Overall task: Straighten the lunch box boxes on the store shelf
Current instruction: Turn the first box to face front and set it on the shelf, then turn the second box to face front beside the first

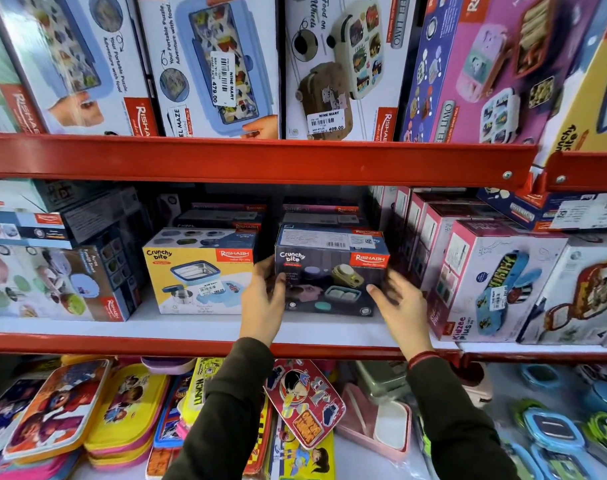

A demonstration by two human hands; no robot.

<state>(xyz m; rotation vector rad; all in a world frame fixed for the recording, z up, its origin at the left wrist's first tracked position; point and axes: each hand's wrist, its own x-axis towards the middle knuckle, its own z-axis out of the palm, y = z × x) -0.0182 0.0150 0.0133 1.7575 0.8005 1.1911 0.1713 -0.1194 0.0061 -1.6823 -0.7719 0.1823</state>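
Observation:
A dark grey Crunchy Bite lunch box box stands on the middle shelf, facing me. My left hand presses its left side, thumb on the front face. My right hand is at its right side with fingers spread, blurred, touching or just off the box's corner. A yellow Crunchy Bite box stands just to the left, with a narrow gap between the two. More boxes are stacked behind them.
White and pink Kidzee boxes crowd the right of the shelf; a tilted stack of boxes sits at the left. Large boxes lean on the upper shelf. Loose lunch boxes and pouches fill the shelf below.

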